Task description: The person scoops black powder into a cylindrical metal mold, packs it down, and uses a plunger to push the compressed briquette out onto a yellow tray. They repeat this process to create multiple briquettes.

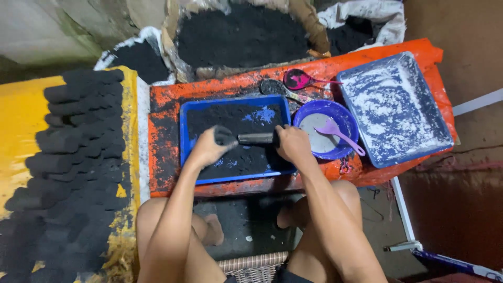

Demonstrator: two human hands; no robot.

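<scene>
Both hands meet over a blue tray (184, 137) filled with black powder, and between them they hold a dark cylindrical mould (255, 138) lying level just above the powder. The left hand (208, 149) is closed around the mould's rounded left end; the right hand (292, 143) grips its right end, fingers curled over the top. The tray rests on a low orange-covered table (162, 152) smeared with black dust.

Just right of the right hand stands a purple bowl (343, 116) of grey paste with a lilac spoon (338, 132) leaning in it. Farther right lies a larger blue tray (394, 107) dusted with white powder. Beyond the hands, near the table's far edge, lie 2 more spoons — 1 pink (299, 79), 1 black with powder (272, 87). Past those, open sacks (242, 35) hold more black powder.

Well to the left of the left hand, rows of black briquettes (73, 157) lie on a yellow sheet (15, 120).
</scene>
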